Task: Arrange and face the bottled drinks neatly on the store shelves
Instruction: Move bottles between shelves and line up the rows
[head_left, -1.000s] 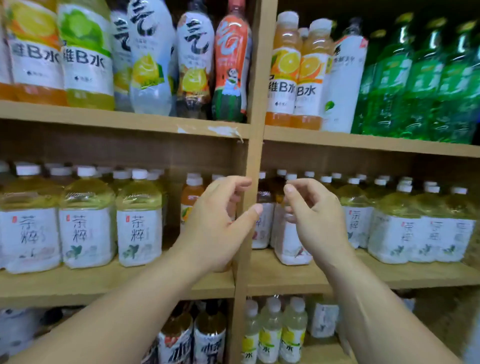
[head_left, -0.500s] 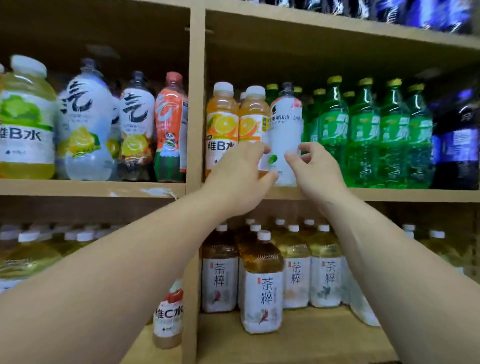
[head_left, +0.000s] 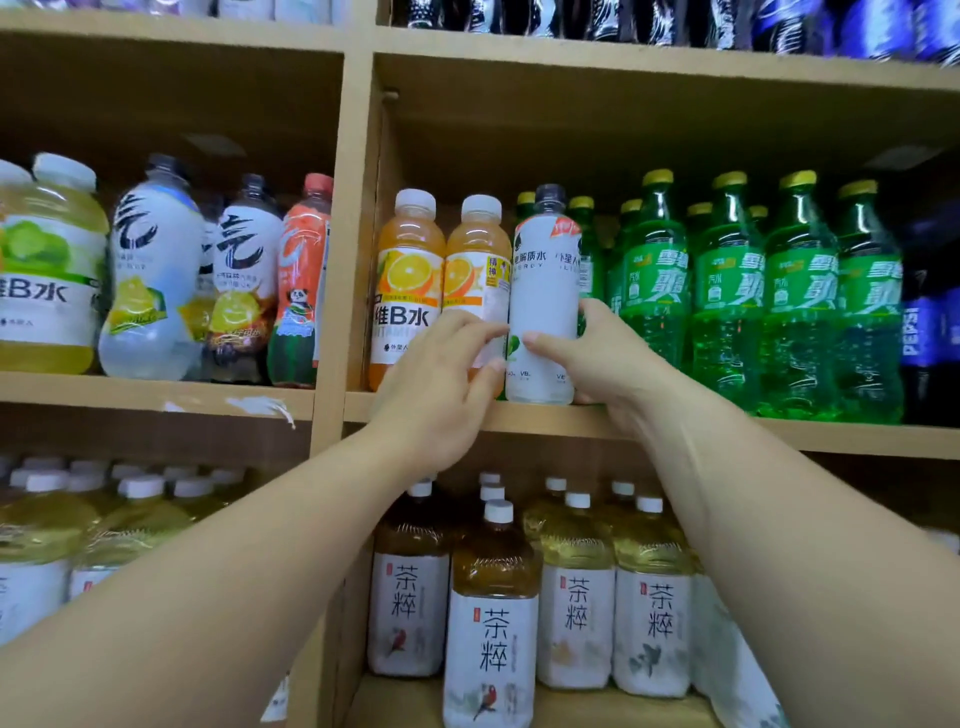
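Your right hand (head_left: 597, 364) fingers wrap the white bottle (head_left: 544, 306), upright on the shelf (head_left: 675, 423); your left hand (head_left: 436, 395) fingers rest loosely curled against the orange bottle (head_left: 477, 280).

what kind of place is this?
Most likely a small shop's drinks aisle: wooden shelves hold rows of green soda bottles, identical tea bottles and orange vitamin drinks, labels mostly facing out.

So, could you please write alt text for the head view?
Both hands reach to a shelf: the right hand grips a white bottle and the left hand touches an orange drink bottle beside it, with green soda bottles to the right.
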